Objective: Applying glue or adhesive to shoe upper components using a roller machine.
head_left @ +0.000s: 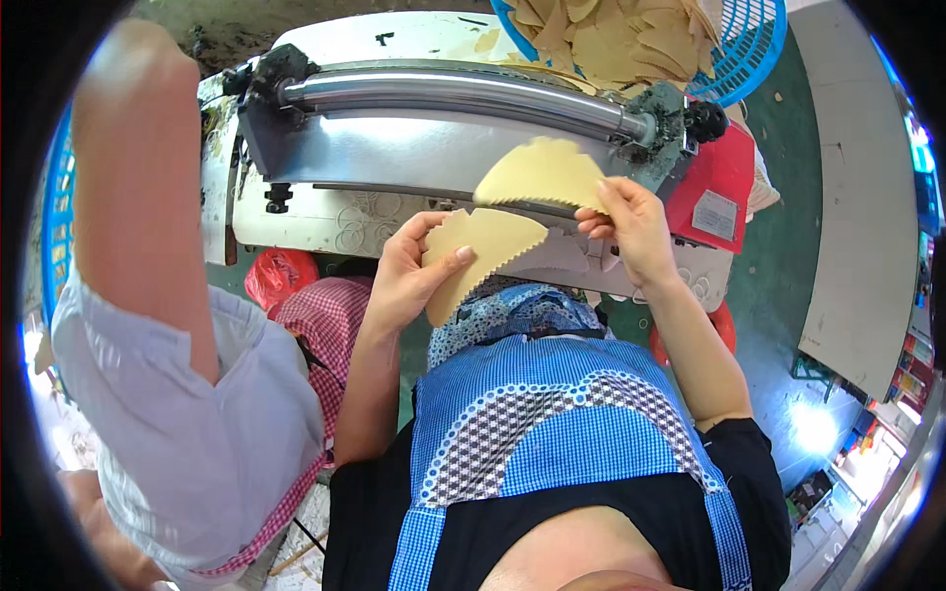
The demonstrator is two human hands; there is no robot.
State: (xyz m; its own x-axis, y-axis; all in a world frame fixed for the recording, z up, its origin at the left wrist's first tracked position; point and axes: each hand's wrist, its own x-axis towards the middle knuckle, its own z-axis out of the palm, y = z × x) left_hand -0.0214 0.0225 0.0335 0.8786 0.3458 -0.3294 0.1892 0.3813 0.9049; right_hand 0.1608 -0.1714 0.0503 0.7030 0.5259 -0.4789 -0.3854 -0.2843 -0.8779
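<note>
In my left hand [399, 271] is a tan, fan-shaped cut piece [483, 246] with a zigzag edge, the thumb pressed on its face. I cannot tell whether it is one sheet or a stack. My right hand [631, 222] pinches the right end of another tan zigzag-edged piece [542, 172], slightly blurred along its top. This second piece is higher and farther from me, close above the first. Just beyond both hands stands a machine with a long steel roller [463, 97] and a smooth metal plate [414, 148] sloping in front of it.
A blue plastic basket [754, 54] heaped with similar tan pieces [621, 39] stands behind the machine. At its right end is a red panel [711, 187]. Close on my left, a person in a white shirt [197, 414] reaches an arm forward. A red bag [281, 278] hangs below the table edge.
</note>
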